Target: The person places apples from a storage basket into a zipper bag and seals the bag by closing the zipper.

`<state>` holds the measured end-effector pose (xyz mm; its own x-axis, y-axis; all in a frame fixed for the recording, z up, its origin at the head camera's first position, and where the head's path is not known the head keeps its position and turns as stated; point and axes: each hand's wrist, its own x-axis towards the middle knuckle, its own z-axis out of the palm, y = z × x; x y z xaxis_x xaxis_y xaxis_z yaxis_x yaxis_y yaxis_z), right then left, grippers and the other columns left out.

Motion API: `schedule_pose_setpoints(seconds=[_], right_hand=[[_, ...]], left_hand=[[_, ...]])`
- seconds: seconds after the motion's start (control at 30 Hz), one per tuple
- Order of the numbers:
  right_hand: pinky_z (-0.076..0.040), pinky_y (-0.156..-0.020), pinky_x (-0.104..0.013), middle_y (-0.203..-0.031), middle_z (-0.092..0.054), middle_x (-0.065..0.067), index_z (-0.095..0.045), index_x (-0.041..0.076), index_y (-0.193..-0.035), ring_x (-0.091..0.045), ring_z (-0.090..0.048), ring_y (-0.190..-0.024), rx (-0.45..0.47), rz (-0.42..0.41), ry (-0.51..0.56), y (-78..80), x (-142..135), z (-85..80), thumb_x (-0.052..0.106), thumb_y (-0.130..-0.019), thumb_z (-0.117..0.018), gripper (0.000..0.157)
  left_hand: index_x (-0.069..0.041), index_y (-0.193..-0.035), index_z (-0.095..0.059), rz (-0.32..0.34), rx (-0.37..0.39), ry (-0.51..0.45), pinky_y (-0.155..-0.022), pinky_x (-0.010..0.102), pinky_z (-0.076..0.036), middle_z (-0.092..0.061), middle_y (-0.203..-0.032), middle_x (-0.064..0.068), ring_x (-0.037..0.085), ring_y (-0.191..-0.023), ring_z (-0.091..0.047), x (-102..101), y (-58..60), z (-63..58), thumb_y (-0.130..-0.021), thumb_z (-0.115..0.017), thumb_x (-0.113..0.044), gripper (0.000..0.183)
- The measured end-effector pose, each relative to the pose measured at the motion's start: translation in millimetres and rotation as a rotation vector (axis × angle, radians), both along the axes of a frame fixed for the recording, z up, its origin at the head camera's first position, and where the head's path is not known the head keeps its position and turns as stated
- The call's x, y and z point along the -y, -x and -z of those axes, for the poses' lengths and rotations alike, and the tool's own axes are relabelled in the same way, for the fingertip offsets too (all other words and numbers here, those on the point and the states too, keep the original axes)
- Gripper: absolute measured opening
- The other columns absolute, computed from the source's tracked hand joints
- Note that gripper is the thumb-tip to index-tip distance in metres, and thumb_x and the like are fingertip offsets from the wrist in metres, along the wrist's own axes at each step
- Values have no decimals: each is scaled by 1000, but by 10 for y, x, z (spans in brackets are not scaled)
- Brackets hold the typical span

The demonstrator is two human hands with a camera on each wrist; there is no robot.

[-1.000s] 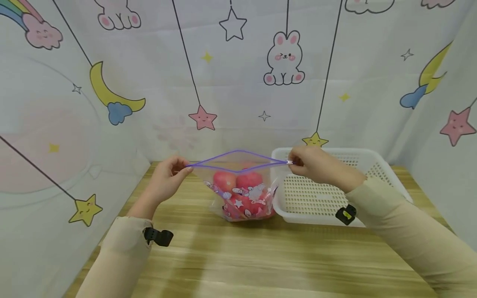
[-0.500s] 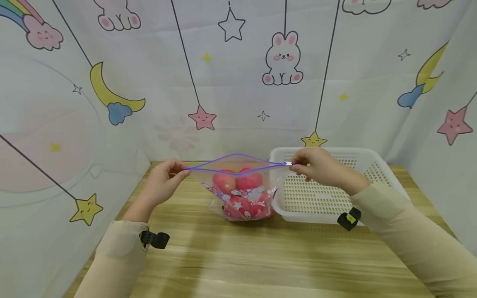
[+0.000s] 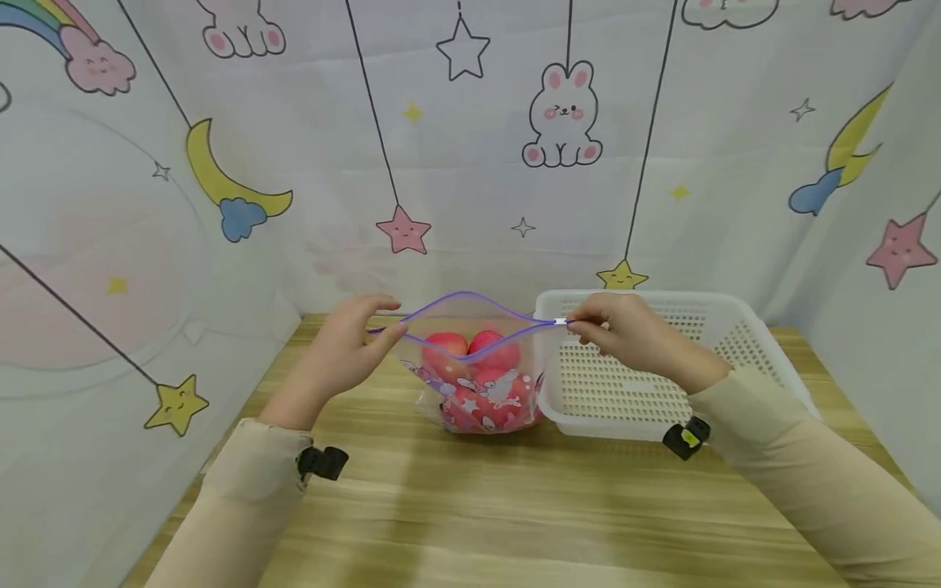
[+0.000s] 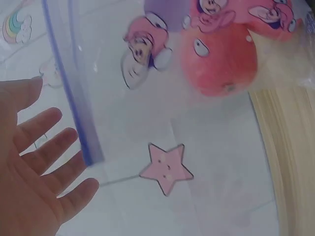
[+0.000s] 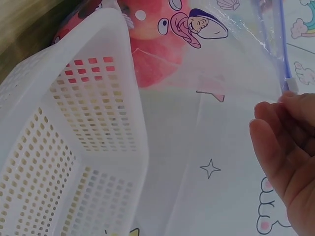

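Note:
A clear zip bag [image 3: 470,396] with cartoon prints and a purple zip stands on the table, its mouth gaping. Several red apples [image 3: 494,351] lie inside. My right hand [image 3: 625,335] pinches the bag's right top corner, beside the white zip slider [image 3: 560,322]. At the opposite end, my left hand [image 3: 341,351] has thumb and index finger apart. The left wrist view shows the left hand's fingers [image 4: 54,142] loosely spread by the end of the purple zip strip [image 4: 81,118], not gripping it.
Right behind the bag stands a white perforated plastic basket [image 3: 625,425], under my right forearm. Beneath everything is a wood-grain table [image 3: 470,514]. A printed white curtain [image 3: 470,180] hangs behind and at both sides.
My left hand has let go of the bag's left end, its fingers spreading apart, and has shifted slightly right. The bag's mouth gapes wider. My right hand keeps its pinch.

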<state>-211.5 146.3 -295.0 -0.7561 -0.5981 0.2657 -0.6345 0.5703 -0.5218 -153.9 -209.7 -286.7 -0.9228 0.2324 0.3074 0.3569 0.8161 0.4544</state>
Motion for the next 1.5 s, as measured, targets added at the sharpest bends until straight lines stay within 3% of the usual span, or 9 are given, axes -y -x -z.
schedule_pose_setpoints(seconds=[0.13,0.37,0.53,0.67,0.93,1.23,1.5], right_hand=[[-53,-59,-23,-85,-67,-3,-69,4,-101,-9,-57,-68,-74,-9,-20,-6,-3,0,8,-92,-60,13],[-53,-67,-26,-84,-67,-1,-70,5,-96,-8,-57,-73,-216,-28,-22,-6,0,20,8,-90,-63,10],[-53,-65,-26,-84,-67,-2,-70,6,-95,-8,-58,-74,-247,-42,-17,4,3,23,9,-89,-64,9],[-54,-66,-27,-85,-68,-2,-70,5,-94,-9,-61,-76,-287,-50,-8,32,-8,21,8,-89,-64,8],[-56,-68,-31,-89,-71,-4,-70,6,-94,-12,-64,-79,-354,-91,19,65,6,58,5,-88,-63,9],[-56,-68,-25,-90,-69,-2,-67,7,-92,-10,-64,-80,-552,-198,4,19,-19,149,0,-84,-65,11],[-50,-61,-18,-84,-64,1,-64,8,-93,-5,-56,-71,-682,-250,19,35,0,172,4,-86,-63,8]], left_hand=[[-3,-125,-57,100,-34,101,-109,49,-36,-52,-135,13,31,-129,-43,-369,34,-138,-95,-56,-31,40],[-12,-126,-59,226,-32,343,-107,44,-40,-59,-129,4,23,-124,-52,-1015,127,-256,-95,-56,-36,39],[-14,-125,-60,246,-79,494,-98,39,-48,-63,-122,0,18,-114,-59,-1359,177,-325,-95,-56,-34,36],[-15,-121,-63,246,-132,554,-91,38,-51,-66,-113,-1,17,-105,-62,-1558,238,-337,-96,-56,-30,30],[-13,-102,-65,213,-211,630,-73,28,-55,-66,-90,0,15,-84,-64,-1734,317,-242,-94,-59,-28,19],[-11,-95,-63,226,-296,697,-63,29,-53,-65,-85,-1,16,-75,-63,-1760,272,-157,-94,-58,-27,17],[-13,-95,-62,216,-314,705,-60,30,-52,-65,-87,-2,17,-75,-63,-1719,266,-123,-94,-59,-29,16]])
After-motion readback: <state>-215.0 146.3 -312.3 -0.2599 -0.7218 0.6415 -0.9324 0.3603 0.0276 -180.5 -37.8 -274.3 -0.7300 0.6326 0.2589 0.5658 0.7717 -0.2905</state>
